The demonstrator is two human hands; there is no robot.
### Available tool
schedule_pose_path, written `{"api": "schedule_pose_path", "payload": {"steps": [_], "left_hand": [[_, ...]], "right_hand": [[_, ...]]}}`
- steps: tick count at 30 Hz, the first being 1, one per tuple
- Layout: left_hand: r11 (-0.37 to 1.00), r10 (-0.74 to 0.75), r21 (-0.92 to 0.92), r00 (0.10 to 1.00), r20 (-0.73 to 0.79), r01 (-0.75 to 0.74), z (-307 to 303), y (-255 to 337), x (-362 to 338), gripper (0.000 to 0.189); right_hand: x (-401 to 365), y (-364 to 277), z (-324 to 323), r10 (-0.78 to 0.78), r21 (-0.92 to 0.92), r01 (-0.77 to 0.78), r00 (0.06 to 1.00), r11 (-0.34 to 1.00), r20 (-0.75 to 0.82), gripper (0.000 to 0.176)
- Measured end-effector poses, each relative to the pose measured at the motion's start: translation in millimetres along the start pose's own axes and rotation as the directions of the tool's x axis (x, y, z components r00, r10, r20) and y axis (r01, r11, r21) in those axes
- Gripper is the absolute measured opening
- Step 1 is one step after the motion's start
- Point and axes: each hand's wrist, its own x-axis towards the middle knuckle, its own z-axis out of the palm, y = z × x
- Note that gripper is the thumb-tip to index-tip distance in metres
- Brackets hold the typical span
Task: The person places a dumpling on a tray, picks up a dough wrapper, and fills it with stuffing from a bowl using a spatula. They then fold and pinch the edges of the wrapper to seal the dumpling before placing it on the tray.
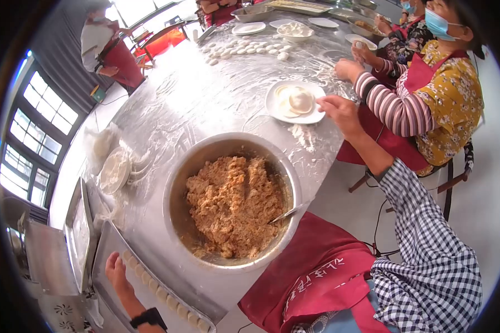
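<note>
My right hand (343, 115), in a checkered sleeve, reaches to the right rim of a white plate (275, 110). Its thumb and fingers are pinched close beside the round, pale dough wrappers (300, 101) on that plate; what they grip is hidden. My left hand (118, 274), with a black band at the wrist, hovers over a metal tray (114, 240) with its fingers apart and nothing in them. Along the tray's right side runs a row of small pale dumplings (162, 294). Between my hands stands a big metal bowl (175, 147) of orange-brown filling (233, 200), a metal utensil (286, 215) leaning on its rim.
A floured metal table (172, 105) stretches ahead, with many dough pieces (250, 50), bowls and plates at its far end. Another tray (80, 238) and a flour-dusted bowl (115, 170) are at left. A person in a yellow floral top (450, 105) sits at right; others are beyond.
</note>
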Motion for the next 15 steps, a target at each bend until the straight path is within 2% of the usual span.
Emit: {"api": "schedule_pose_path", "payload": {"steps": [1, 3, 4, 6, 7, 9, 11, 13, 15], "left_hand": [[1.000, 0.009, 0.004, 1.000, 0.007, -0.009, 0, 16, -18, 0.032], [0.971, 0.044, -0.239, 0.996, 0.079, -0.024, 0, 47, -54, 0.029], [0.945, 0.056, -0.328, 0.994, 0.098, -0.021, 2, 62, -76, 0.028], [0.885, 0.083, -0.466, 0.987, 0.135, -0.010, 3, 80, -119, 0.025], [0.858, 0.096, -0.514, 0.984, 0.153, -0.004, 3, 85, -139, 0.023], [0.826, 0.221, -0.562, 0.940, 0.259, -0.039, 12, 106, -195, 0.030], [0.735, 0.178, -0.676, 0.945, 0.274, 0.057, 20, 116, -237, 0.027], [0.708, 0.172, -0.698, 0.932, 0.320, 0.109, 28, 113, -266, 0.025], [0.677, 0.105, -0.713, 0.936, 0.337, 0.181, 39, 117, -290, 0.022]], "right_hand": [[15, 21, 1, -0.070, -0.148, 0.071, 0.997, 0.986, 0.011, 0.020], [38, 35, 11, -0.049, -0.296, 0.079, 0.993, 0.952, 0.107, 0.023], [47, 44, 17, -0.045, -0.295, 0.071, 0.994, 0.953, 0.095, 0.023], [62, 63, 28, -0.117, -0.460, 0.164, 0.985, 0.873, 0.129, 0.026], [66, 68, 31, -0.113, -0.458, 0.158, 0.986, 0.875, 0.124, 0.026], [75, 74, 40, -0.099, -0.530, 0.180, 0.979, 0.828, 0.178, 0.028], [79, 77, 48, -0.124, -0.541, 0.199, 0.977, 0.817, 0.173, 0.027], [82, 86, 50, -0.155, -0.663, 0.279, 0.958, 0.695, 0.240, 0.024], [86, 80, 48, -0.167, -0.656, 0.307, 0.949, 0.690, 0.269, 0.023]]}}
